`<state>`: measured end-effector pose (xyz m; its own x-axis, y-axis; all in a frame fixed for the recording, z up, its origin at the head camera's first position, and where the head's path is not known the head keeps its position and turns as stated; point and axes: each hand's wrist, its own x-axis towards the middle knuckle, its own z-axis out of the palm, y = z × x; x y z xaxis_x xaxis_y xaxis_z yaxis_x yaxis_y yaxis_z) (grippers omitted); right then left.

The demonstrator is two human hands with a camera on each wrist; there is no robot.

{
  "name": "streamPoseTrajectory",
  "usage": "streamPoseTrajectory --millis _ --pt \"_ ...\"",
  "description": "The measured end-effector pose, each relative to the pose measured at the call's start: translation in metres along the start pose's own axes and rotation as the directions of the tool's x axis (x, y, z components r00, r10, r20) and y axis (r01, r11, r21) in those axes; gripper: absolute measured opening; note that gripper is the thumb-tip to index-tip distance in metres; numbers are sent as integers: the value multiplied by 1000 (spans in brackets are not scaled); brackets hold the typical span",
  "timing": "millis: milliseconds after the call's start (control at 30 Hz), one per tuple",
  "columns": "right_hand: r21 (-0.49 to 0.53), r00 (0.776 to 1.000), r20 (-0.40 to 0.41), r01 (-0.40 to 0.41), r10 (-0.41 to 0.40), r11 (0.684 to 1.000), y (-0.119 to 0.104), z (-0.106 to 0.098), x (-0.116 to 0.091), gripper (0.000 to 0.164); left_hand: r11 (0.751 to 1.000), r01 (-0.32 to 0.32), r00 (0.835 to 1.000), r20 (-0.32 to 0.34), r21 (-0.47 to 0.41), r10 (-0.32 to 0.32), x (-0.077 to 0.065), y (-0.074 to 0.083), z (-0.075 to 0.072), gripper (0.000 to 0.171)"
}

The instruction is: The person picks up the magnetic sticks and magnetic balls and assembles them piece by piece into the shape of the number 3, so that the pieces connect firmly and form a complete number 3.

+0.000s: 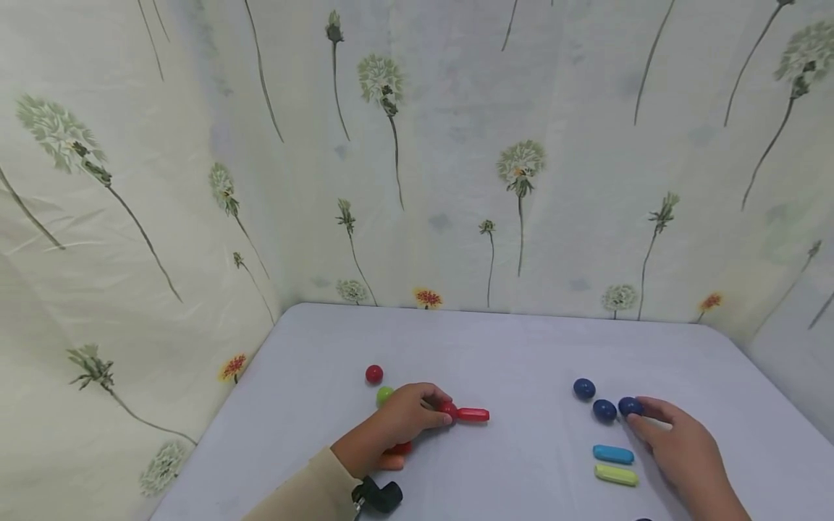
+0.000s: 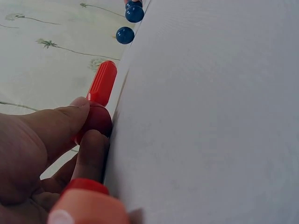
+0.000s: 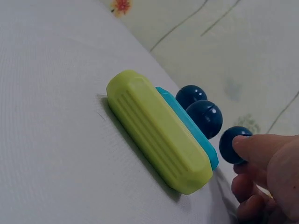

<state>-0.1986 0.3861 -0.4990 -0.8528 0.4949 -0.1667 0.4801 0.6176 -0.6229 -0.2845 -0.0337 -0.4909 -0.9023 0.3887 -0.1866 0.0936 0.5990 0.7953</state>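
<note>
My left hand (image 1: 405,416) pinches a glossy red ball (image 2: 97,122) between thumb and fingers. A ridged red stick (image 1: 473,414) lies against the ball's right side; whether the two are joined I cannot tell. Over on the right, my right hand (image 1: 687,445) pinches a dark blue ball (image 3: 235,144) between thumb and fingertips. Just left of it are two more dark blue balls (image 1: 604,411). Nearer to me lie a light blue stick (image 1: 613,454) and a yellow-green stick (image 3: 159,133), side by side.
Behind the left hand sit another red ball (image 1: 374,374) and a partly hidden green ball (image 1: 384,395). An orange stick (image 1: 391,462) and a red piece show beneath the left forearm. White cloth covers the table (image 1: 521,362); a flower-printed curtain (image 1: 443,145) hangs behind it.
</note>
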Motion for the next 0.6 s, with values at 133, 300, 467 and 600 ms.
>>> streamPoseTrajectory --millis 133,300,467,600 --pt "16 998 -45 37 -36 999 -6 -3 -4 73 1000 1 1000 -1 -1 -1 -1 0 0 26" --pt "17 996 -40 80 -79 997 -19 -6 -13 74 1000 -5 1000 0 5 5 -2 2 -1 25" --pt "26 995 12 101 -102 995 -35 -2 -24 75 1000 -10 1000 5 18 10 -1 2 -2 25" --pt "52 992 41 114 -116 992 -48 6 -31 77 1000 -4 1000 6 18 4 0 1 -2 25"
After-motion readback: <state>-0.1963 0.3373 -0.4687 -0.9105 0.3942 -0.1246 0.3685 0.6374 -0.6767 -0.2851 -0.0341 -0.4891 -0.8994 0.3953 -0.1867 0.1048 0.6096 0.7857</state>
